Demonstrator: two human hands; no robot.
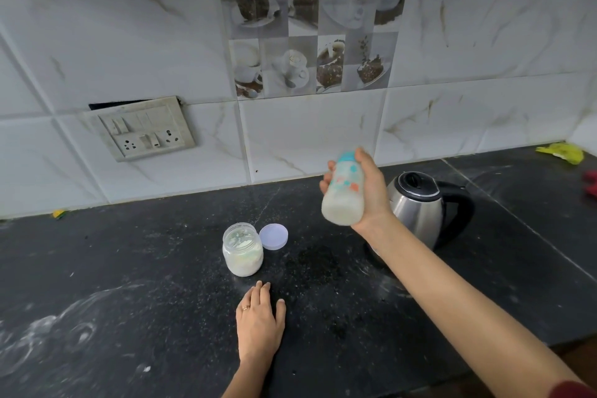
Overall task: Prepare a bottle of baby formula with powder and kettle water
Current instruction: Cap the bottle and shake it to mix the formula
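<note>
Curled with the right grip [373, 194] round a baby bottle [343, 197], fingertips showing past its 9 o'clock side. Held in the air above the tabletop [155, 271], tilted, teal cap toward 12 o'clock, milky white liquid in the base, outline blurred. Laid flat on the stone with the left grip [260, 320], fingers straight and slightly spread, holding nothing, at 7 o'clock from the bottle and well apart from it. Just beyond those fingertips, at 12 o'clock: an open glass jar [242, 250] of white powder, upright, its pale lid [274, 236] lying flat close at 1 o'clock; cannot tell whether touching. At 3 o'clock of the bottle, behind the right wrist: a steel kettle [416, 207], lid down, black handle toward 3 o'clock. Bare dark stone between jar and kettle, and more out to 9 o'clock, smeared with white dust. Tiled wall along the far edge at 12 o'clock, with a switch plate [142, 129] at 10 o'clock; near edge under the right forearm at 5 o'clock. Something yellow [560, 153] and something red [591, 187] far off at 2 o'clock.
</note>
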